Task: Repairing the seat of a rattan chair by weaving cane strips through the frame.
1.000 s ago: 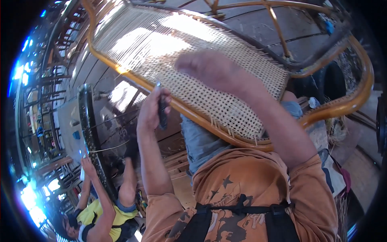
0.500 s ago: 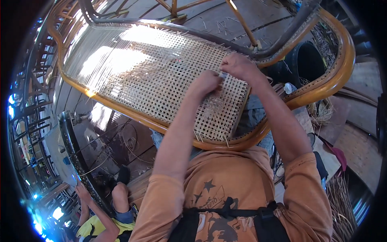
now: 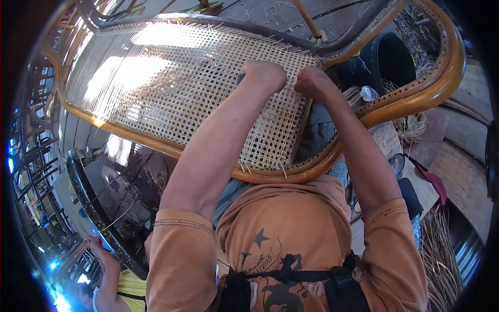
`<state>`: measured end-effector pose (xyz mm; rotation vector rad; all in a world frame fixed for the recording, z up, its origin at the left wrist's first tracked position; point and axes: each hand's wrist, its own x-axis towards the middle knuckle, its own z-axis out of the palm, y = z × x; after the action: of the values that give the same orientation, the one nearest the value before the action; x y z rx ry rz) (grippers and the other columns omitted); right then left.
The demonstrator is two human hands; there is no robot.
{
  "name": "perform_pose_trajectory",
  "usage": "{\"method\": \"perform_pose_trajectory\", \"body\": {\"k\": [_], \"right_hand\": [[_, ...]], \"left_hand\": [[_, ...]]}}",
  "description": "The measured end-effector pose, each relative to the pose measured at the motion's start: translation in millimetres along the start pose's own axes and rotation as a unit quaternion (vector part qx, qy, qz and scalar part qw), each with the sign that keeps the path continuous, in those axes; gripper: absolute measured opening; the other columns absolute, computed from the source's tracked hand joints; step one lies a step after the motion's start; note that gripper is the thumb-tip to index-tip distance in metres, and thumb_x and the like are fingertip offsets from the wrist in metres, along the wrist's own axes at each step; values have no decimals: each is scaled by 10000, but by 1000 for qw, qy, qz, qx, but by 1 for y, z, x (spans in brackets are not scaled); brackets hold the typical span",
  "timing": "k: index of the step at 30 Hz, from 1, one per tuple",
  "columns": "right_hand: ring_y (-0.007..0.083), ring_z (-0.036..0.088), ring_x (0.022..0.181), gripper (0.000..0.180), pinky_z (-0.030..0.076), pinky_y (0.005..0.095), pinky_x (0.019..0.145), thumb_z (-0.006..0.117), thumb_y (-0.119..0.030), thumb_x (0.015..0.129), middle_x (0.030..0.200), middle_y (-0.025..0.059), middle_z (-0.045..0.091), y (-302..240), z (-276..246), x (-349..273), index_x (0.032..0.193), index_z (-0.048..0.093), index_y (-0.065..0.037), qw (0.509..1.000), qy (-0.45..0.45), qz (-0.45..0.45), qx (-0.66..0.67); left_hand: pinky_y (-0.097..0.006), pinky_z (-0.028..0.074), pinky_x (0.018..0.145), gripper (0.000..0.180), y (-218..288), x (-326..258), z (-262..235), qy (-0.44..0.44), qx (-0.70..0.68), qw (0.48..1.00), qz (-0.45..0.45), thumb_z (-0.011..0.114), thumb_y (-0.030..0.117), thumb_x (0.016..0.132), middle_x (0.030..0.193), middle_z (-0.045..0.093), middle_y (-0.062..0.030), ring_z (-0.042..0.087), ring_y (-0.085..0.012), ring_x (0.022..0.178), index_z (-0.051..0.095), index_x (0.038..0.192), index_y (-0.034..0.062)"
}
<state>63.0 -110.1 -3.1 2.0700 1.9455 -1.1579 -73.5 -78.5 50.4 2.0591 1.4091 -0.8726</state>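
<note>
Nearest you: your rust-orange T-shirt (image 3: 291, 218), crossed by black straps (image 3: 312, 276). Beyond it, the cane seat panel (image 3: 182, 112) lies in front of you, its near rail just past your shirt. Your left hand (image 3: 265, 75) and right hand (image 3: 312, 82) are over its right part, near each other with a gap between. Left fingers curled, tips hidden; a dark end of something shows beside them, too covered to name. Right fingers curled too, tips out of sight. Cannot tell what either hand grips.

Surface: open mesh toward the right, close parallel strands at the left end; loose strand ends stick out along the far edge. Golden-brown rattan frame (image 3: 448, 93) around it, looping out at right.

Right of you: loose cane strands (image 3: 439, 255), a dark red cloth (image 3: 435, 186), a black bucket (image 3: 358, 72) on its side or tilted. Left: a dark curved beam (image 3: 99, 218), then a person in yellow (image 3: 131, 285). Farther off, plank floor (image 3: 343, 18) with scraps, and stacked dark framework (image 3: 36, 182) against bright light.

Count: two hands, one seat panel, one bucket, one red cloth, one co-worker, two large sunlit patches on the cane.
</note>
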Motion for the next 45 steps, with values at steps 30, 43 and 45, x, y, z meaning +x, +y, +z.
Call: {"method": "perform_pose_trajectory", "body": {"k": [30, 43, 45], "right_hand": [[357, 606, 907, 247, 482, 412, 795, 587, -221, 733, 941, 212, 627, -1, 11, -10, 889, 674, -50, 1000, 15, 0, -18], [339, 596, 966, 228, 491, 419, 784, 532, -164, 777, 1025, 154, 629, -1, 34, 10, 946, 672, -102, 999, 25, -12, -47], [336, 594, 972, 233, 490, 417, 786, 525, -169, 788, 1031, 154, 627, 0, 30, 8, 962, 666, -103, 999, 9, -14, -49]], "left_hand": [[-390, 493, 826, 266, 3, 10, 15, 29, 67, 994, 83, 527, 131, 811, 1078, 636, -109, 622, -252, 982, 650, 1043, 85], [-368, 465, 851, 299, -5, 10, 14, -9, -14, 999, 52, 608, 205, 770, 1084, 647, -66, 608, -237, 1028, 665, 1058, 146], [-402, 491, 821, 319, 0, 12, 14, 6, -8, 1000, 23, 549, 224, 797, 1059, 638, -129, 622, -278, 973, 636, 1069, 82]]}}
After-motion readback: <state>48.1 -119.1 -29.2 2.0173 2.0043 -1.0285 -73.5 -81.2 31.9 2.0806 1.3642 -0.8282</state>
